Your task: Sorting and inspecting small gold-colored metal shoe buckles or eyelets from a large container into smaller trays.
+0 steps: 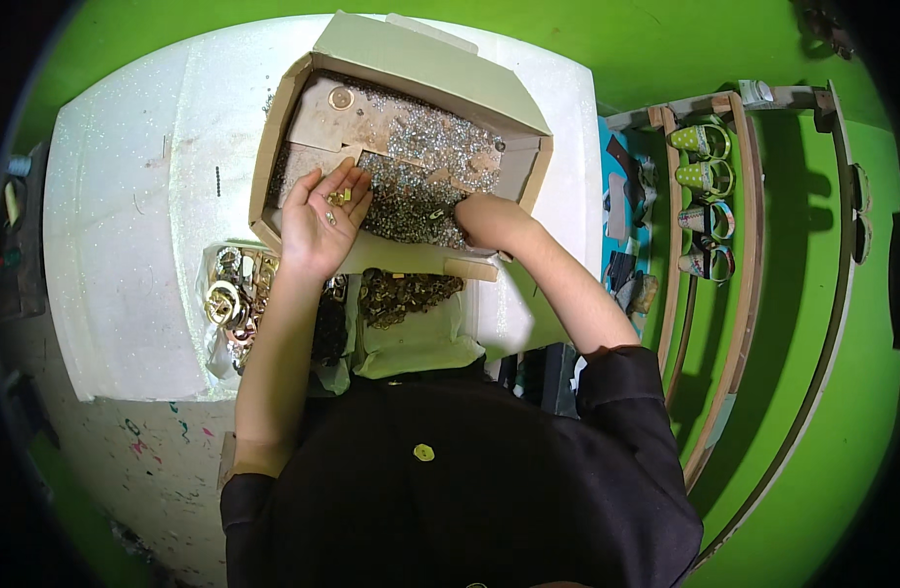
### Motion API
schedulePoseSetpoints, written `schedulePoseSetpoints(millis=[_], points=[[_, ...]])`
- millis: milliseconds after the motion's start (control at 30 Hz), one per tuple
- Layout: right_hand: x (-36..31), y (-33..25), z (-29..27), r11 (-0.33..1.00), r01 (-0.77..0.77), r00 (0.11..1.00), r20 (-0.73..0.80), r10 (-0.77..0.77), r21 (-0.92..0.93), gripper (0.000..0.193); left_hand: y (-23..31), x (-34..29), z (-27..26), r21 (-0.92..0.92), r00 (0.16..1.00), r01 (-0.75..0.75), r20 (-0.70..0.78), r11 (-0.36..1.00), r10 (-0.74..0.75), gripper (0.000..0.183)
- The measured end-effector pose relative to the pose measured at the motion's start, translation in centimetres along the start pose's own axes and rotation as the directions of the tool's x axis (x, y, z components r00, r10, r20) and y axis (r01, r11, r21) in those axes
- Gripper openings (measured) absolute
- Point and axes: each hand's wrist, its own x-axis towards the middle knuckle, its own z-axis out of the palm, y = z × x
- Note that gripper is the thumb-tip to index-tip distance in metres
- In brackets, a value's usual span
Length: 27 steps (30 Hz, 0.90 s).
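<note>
A cardboard box [411, 257] stands open on the table, and many small silvery and dark beads or studs [411, 186] lie in it. Over its left part, my left hand [322, 225] is turned palm up and slightly cupped. Several small gold-coloured metal pieces [340, 196] rest on its palm and fingers. My right hand [491, 223] reaches down into the box's right side, its fingers curled among the beads. Its fingertips are hidden, so what they pinch does not show. A round disc [341, 98] lies near the box's far left corner.
Nearest me, a tray [415, 358] holds bronze-coloured metal pieces. Beside it, a plastic-lined container [215, 343] has gold rings and buckles. All stand on a white sparkly table [126, 216]. To the right, a wooden rack [739, 323] carries several sandals [703, 179].
</note>
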Motion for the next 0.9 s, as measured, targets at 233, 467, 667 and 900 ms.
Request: schedulePoseSetpoints(millis=[233, 467, 667, 900], points=[[0.3, 0.2, 0.9, 0.997, 0.023, 0.998, -0.048, -0.027, -0.078, 0.013, -0.1, 0.0, 0.1, 0.014, 1.000, -0.001, 0.019, 1.000, 0.001, 0.039], [0.2, 3.0, -0.2, 0.659, 0.359, 0.933, -0.235, -0.272, 0.661, 0.013, 0.0, -0.1, 0.7, 0.023, 0.999, -0.011, -0.035, 1.000, 0.012, 0.039], [0.3, 3.7, 0.4, -0.608, 0.317, 0.746, -0.587, -0.313, 0.728, 0.019, -0.1, 0.0, 0.6, 0.025, 0.999, -0.019, -0.045, 1.000, 0.020, 0.038], [0.5, 3.5, -0.5, -0.256, 0.227, 0.953, -0.269, -0.143, 0.940, 0.021, -0.1, 0.1, 0.1, 0.018, 0.999, -0.008, -0.043, 1.000, 0.008, 0.035]])
